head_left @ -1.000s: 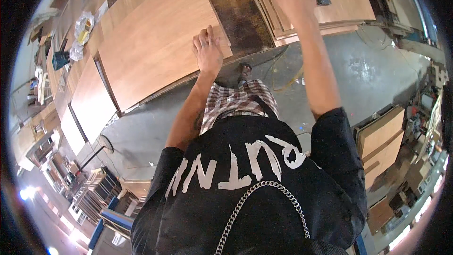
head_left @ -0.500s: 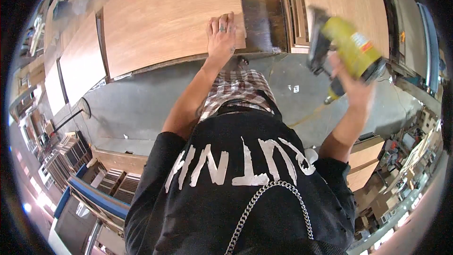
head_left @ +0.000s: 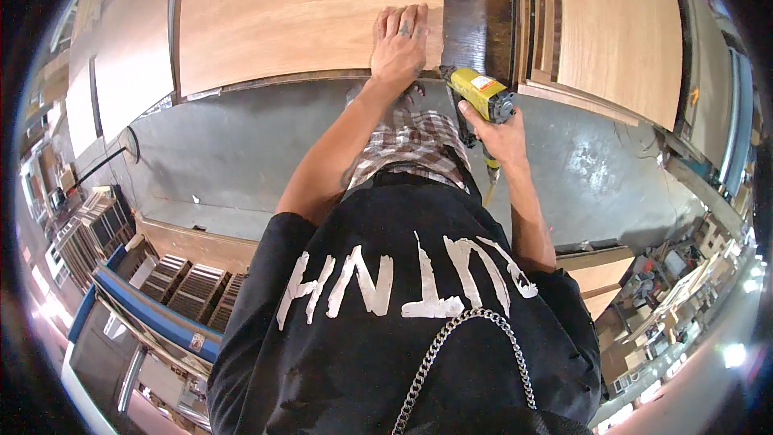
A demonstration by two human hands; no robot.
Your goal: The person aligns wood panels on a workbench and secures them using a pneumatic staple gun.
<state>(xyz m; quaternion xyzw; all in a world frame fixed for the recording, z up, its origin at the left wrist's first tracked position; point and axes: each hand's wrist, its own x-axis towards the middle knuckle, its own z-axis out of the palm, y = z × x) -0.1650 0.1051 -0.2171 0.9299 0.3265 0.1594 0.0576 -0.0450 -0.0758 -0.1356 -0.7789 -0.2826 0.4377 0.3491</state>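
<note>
My left hand (head_left: 400, 47) lies on a light wood panel (head_left: 274, 20) close to its right end. Its fingers stretch forward, somewhat close together, over the panel's surface, and hold nothing. My right hand (head_left: 506, 138) is wrapped round the handle of a yellow and black nail gun (head_left: 480, 92), whose nose is by the panel's front right corner. Whether the nose touches the wood I cannot tell. A yellowish hose (head_left: 490, 191) runs down from the handle's end toward my body. Right of the panel is a dark, shiny brown surface (head_left: 477, 16).
More light wood panels lie on the right (head_left: 616, 32) and on the left (head_left: 133, 56). Grey floor (head_left: 233, 141) stretches between the bench and me. Behind on the left is a blue-edged frame (head_left: 153, 314) with slatted wooden pieces. Wood scraps (head_left: 668, 306) are heaped at the right.
My right hand has brought the nail gun in from the right to the panel's front corner. My left hand stays on the panel; the view has shifted slightly.
</note>
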